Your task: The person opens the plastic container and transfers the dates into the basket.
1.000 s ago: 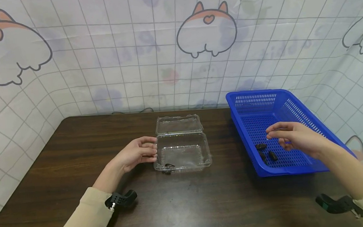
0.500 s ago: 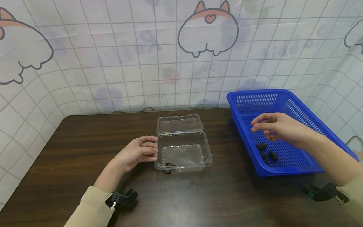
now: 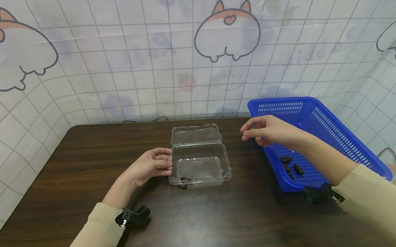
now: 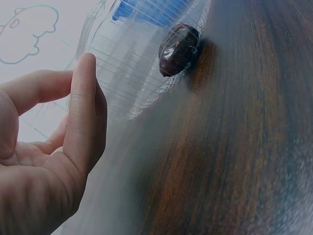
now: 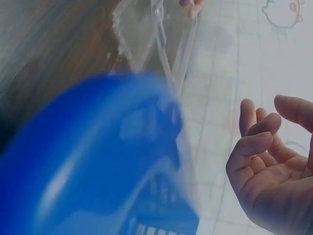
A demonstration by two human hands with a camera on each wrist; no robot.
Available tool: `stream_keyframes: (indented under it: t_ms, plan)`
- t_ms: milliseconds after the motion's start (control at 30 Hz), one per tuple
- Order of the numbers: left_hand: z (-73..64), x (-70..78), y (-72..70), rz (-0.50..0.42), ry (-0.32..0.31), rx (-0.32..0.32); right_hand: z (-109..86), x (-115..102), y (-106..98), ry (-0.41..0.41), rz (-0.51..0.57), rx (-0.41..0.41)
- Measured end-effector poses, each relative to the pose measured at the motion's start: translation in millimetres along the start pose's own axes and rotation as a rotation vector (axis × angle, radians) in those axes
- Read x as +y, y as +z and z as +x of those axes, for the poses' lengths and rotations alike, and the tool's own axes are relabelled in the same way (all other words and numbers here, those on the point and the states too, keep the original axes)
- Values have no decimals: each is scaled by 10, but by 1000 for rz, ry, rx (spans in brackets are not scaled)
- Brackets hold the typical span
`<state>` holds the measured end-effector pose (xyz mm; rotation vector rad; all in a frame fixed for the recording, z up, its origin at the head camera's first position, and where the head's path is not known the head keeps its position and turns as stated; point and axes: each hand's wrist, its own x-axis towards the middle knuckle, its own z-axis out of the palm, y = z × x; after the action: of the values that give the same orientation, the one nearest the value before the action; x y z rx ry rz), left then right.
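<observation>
A clear plastic clamshell box (image 3: 201, 167) stands on the table with its lid (image 3: 195, 134) folded back. My left hand (image 3: 151, 168) has its fingertips right at the box's left wall. Inside the box's near left corner lies one glossy, dark brown, date-like oval (image 4: 178, 50). My right hand (image 3: 276, 131) hangs over the left rim of the blue basket (image 3: 274, 171), with its fingers loosely bent. Nothing shows between its thumb and fingers in the right wrist view. Several similar dark ovals (image 3: 298, 169) lie in the basket's near left part.
The dark wooden table (image 3: 205, 222) runs up to a wall covering (image 3: 140, 85) with a grid and cartoon animals. On the right side of the table sits the slotted basket, apart from the box. A thin dark cable (image 3: 160, 119) shows at the table's back edge.
My right hand has moved left and away from me, from over the basket's inside to its left rim. The left hand and the box stay in place.
</observation>
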<state>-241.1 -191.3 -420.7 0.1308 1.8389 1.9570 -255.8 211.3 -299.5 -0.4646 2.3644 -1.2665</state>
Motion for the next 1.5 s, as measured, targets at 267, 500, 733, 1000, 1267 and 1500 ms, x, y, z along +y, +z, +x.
stream_keyframes:
  t_ms: [267,500,733,1000,1267,1500]
  plan:
    - [8,-4,-5,0,1,1,274,-128,232,-15,-12,-68]
    - [6,-4,-7,6,-1,2,505,-188,466,-26,-11,-154]
    - [11,-9,-5,7,-2,-1,703,-223,755,-7,4,-236]
    - [16,-11,-3,0,-6,2,844,-240,1045,12,-49,-312]
    - [20,-11,-6,1,-3,-2,942,-208,1299,10,-148,-379]
    - [12,0,1,6,-2,-7,999,-175,1429,3,-201,-403]
